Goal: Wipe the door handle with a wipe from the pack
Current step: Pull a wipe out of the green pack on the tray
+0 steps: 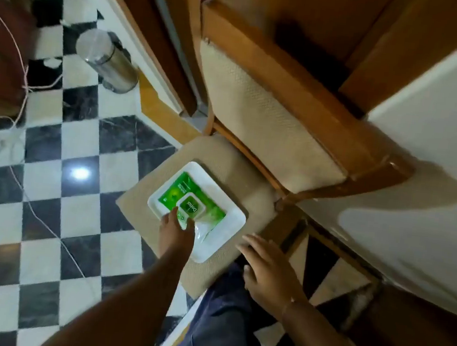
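A green pack of wipes (189, 195) with a white flip lid lies on a white tray (231, 230) on the beige seat of a wooden chair (268, 126). My left hand (177, 233) reaches down to the pack, thumb and fingers pinching the near edge of its lid flap. My right hand (267, 270) hovers flat and empty over the seat's near right corner, fingers apart, beside the tray. A brown wooden door (306, 21) stands behind the chair; no door handle shows.
A steel pedal bin (108, 59) stands on the black-and-white tiled floor (52, 197) left of the door frame. A white cable (36, 215) trails across the tiles. A white wall (431, 170) runs along the right. My jeans-clad leg (223, 325) is below the seat.
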